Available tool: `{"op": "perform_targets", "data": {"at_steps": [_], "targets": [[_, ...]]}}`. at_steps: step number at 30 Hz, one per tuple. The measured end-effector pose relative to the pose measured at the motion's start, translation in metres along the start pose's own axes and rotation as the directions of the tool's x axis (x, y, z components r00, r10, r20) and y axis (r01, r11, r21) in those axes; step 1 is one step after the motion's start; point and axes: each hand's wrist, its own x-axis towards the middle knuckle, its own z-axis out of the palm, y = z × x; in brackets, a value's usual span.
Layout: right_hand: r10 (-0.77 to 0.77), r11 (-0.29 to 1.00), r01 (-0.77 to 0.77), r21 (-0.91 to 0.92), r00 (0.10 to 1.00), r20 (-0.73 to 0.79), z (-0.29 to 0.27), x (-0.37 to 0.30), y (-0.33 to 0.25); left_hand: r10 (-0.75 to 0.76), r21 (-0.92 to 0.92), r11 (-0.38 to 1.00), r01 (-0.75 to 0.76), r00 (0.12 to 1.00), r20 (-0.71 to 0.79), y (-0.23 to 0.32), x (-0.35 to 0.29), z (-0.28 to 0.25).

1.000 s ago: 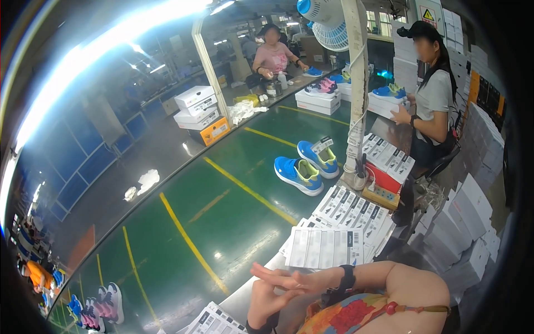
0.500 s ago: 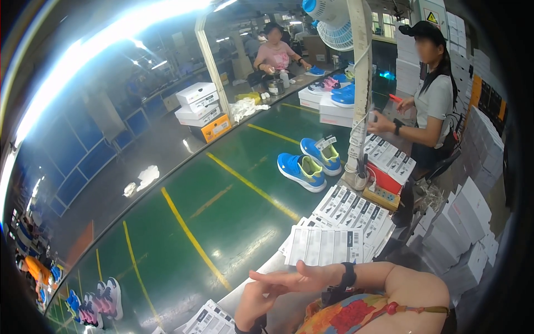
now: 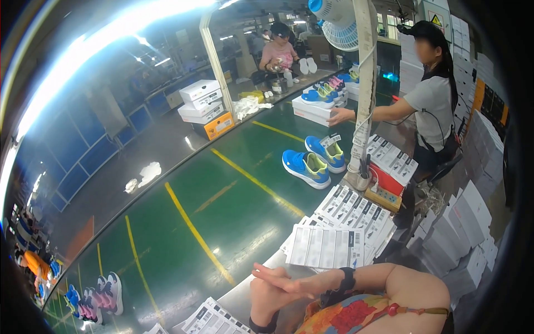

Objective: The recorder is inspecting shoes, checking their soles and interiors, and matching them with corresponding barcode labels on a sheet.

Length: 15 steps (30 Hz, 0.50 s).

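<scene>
My right hand (image 3: 305, 285) lies across my left hand (image 3: 268, 300) at the near edge of the green belt. The right fingers look stretched out over the left hand, and nothing shows in them. The left fingers are partly covered, so their shape is unclear. Just beyond my right wrist lies a pile of white printed label sheets (image 3: 320, 245). More label sheets (image 3: 214, 320) lie left of my left wrist. Farther up the belt stands a pair of blue running shoes (image 3: 306, 168) with lime linings; a tag sticks up from one.
A white post (image 3: 364, 94) with a power strip (image 3: 382, 199) stands beyond the labels. A co-worker (image 3: 436, 100) at right touches a white shoebox (image 3: 311, 111) bearing shoes. Pink and blue shoes (image 3: 103, 298) stand at far left. White cartons (image 3: 456, 234) pile up at right.
The co-worker's shoebox has moved left along the belt, with an arm now reaching to it. Another person across the belt now holds up white soles. My hands have drawn closer together.
</scene>
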Motion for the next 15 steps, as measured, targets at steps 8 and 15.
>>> {"op": "perform_targets", "data": {"at_steps": [8, 15], "targets": [[-0.064, 0.995, 0.060, -0.083, 0.997, -0.037, -0.002, 0.003, -0.007, -0.104, -0.433, 0.896, 0.099, 0.995, 0.011, -0.003, 0.000, 0.004], [-0.031, 0.994, 0.034, 0.109, 0.999, -0.026, -0.008, -0.003, -0.018, -0.165, -0.329, 0.921, 0.208, 0.974, 0.154, 0.007, 0.002, -0.003]]}}
